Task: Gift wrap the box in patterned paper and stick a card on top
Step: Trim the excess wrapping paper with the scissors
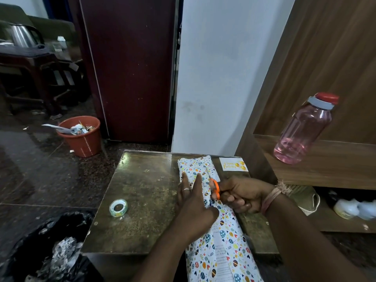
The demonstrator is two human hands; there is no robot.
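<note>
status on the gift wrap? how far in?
Midway. Done: patterned paper is already folded around the box, with the seam on top. In hand: the left hand presses the paper flat while the right hand holds orange scissors at it. Left: the tape roll lies apart on the table, and the birthday card still lies unattached beside the parcel.

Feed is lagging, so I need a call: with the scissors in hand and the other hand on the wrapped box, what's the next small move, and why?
Probably put down the scissors held by the right hand and take the tape roll, lying apart on the table. The left hand pins the patterned paper at its overlap, where no tape is visible.
</note>
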